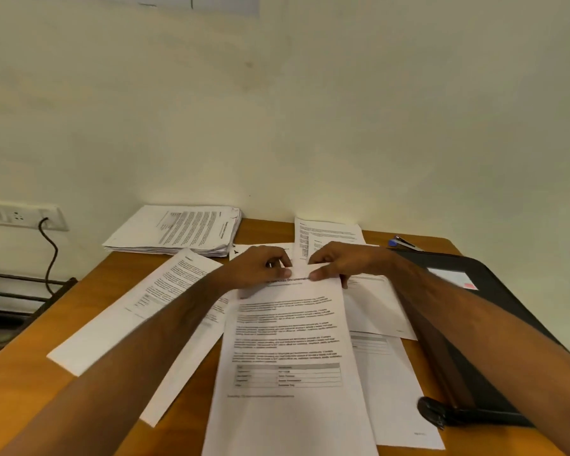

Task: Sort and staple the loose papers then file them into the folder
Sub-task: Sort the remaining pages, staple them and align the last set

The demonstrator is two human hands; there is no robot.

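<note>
Sheet [290,350] flat on tabletop [27,399], centre; left hand [257,266] and right hand [339,261] each pinch its top edge. Square your corners before stapling; folder [494,311] waits right.

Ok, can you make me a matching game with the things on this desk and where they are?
Things:
1. thick paper stack
2. black folder
3. blue pen
4. sheet with a table printed on it

Places:
A. along the right side of the desk
B. in the middle, held at its top edge by both hands
C. far left corner, by the wall
D. at the far edge, just beyond the folder

Pairs: 1-C, 2-A, 3-D, 4-B. The left hand and right hand pinch that sheet.
</note>
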